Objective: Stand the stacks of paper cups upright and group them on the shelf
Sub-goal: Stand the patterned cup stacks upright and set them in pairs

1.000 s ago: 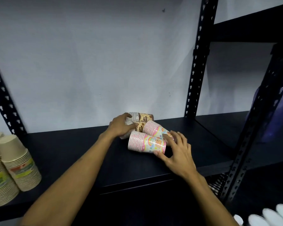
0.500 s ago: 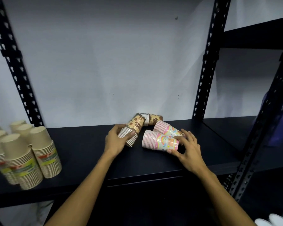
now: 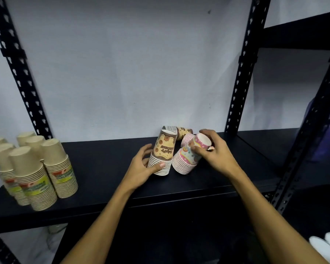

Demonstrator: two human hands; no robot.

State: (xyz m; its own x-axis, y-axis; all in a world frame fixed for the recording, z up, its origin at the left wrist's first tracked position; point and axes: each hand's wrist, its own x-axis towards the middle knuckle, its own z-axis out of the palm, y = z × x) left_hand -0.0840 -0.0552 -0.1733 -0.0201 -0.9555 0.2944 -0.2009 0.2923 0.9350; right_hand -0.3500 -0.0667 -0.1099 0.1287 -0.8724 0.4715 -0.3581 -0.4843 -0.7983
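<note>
On shelf (image 3: 107, 168) centre: L hand (image 3: 141, 168) grips upright brown stack (image 3: 163, 153); R hand (image 3: 213, 153) grips tilted pink stack (image 3: 189, 157); two stacks behind, prob. lying; kraft stacks (image 3: 32, 168) far left.

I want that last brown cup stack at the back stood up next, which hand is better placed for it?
Left, probably. The left hand grips the brown stack that already looks upright, so it could let go; the lying brown stack is just behind. The right hand is busy tilting up a pink stack.

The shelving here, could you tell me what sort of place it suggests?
Probably a stockroom or shop storage: black slotted-steel shelving against a bare wall, with many paper cup stacks kept on the shelf.
</note>
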